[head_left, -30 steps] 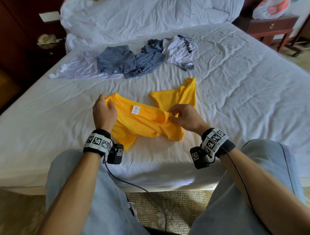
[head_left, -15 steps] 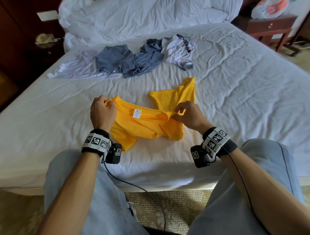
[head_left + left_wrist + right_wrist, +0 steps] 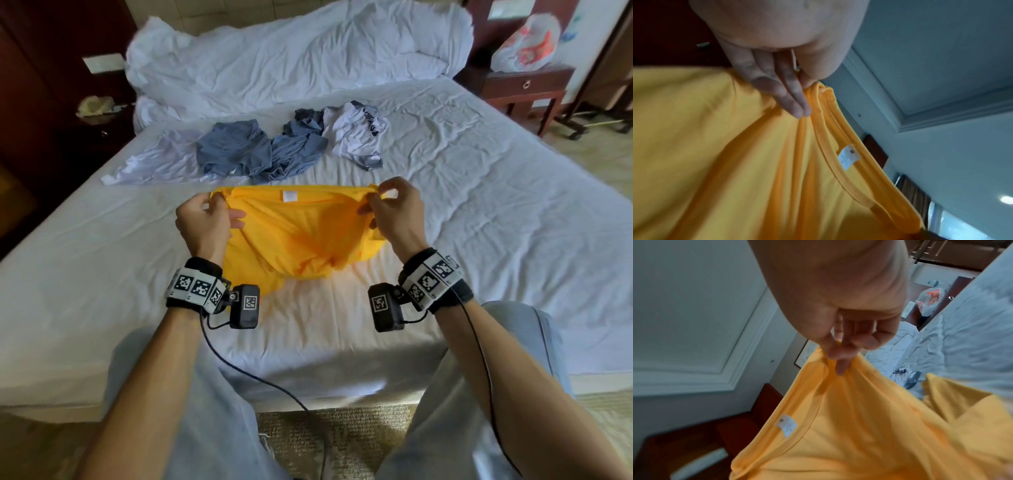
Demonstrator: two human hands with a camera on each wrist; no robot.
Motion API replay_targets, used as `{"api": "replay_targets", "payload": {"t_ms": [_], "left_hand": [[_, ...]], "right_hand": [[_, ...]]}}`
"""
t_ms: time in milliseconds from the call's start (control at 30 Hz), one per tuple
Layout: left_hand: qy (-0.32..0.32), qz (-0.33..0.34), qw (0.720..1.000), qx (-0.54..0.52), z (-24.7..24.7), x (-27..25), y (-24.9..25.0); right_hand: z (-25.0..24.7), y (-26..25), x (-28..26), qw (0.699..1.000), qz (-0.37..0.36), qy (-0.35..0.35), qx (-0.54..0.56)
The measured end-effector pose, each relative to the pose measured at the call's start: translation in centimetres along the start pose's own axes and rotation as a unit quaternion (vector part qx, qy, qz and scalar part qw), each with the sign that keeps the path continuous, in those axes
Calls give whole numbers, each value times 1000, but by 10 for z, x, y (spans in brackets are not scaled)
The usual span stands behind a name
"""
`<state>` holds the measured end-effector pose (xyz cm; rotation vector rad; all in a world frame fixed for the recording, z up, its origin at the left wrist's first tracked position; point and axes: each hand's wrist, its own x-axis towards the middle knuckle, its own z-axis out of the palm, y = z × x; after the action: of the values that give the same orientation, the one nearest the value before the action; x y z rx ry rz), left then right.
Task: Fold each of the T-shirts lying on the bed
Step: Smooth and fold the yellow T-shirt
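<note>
Yellow T-shirt [image 3: 301, 236] hangs over the white bed [image 3: 479, 212], lifted up at its top edge, with its bottom bunched on the sheet. The left hand [image 3: 205, 226] pinches the shirt's corner at 9 o'clock, and the right hand [image 3: 394, 212] pinches the corner at 3 o'clock. A small white tag [image 3: 289, 196] sits at 12 o'clock on the shirt. More shirts, gray ones [image 3: 260, 150] and a white one [image 3: 356, 137], lie in a heap at 12 o'clock, farther up the bed.

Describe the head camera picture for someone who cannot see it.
Two hands, left hand and right hand, pinch the top edge of a bright yellow cotton T-shirt above a white-sheeted bed. Crumpled grey-blue and white T-shirts lie farther back.
</note>
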<state>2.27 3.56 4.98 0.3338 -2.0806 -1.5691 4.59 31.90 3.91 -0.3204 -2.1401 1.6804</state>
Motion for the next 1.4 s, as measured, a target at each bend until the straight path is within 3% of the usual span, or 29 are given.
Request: {"api": "replay_targets", "payload": {"t_ms": [133, 333, 600, 767, 933, 1100, 1233, 1400], "left_hand": [[25, 44, 992, -116, -7, 2, 73], [77, 161, 962, -205, -24, 0, 192], [174, 322, 894, -258, -78, -22, 318], [194, 363, 866, -284, -101, -44, 347], [177, 331, 881, -289, -92, -39, 309], [150, 252, 928, -230, -48, -10, 208], [139, 178, 965, -131, 1, 15, 104], [46, 40, 998, 9, 58, 44, -12]], "right_hand": [[-16, -64, 5, 981, -25, 100, 163], [-44, -173, -10, 921, -86, 176, 336], [-99, -300, -46, 848, -282, 275, 355], [-116, -316, -66, 823, -346, 300, 337], [-107, -275, -64, 843, -339, 284, 307], [-73, -183, -33, 882, -269, 270, 278], [-26, -85, 2, 925, -160, 249, 238], [32, 29, 41, 963, 34, 186, 191]]}}
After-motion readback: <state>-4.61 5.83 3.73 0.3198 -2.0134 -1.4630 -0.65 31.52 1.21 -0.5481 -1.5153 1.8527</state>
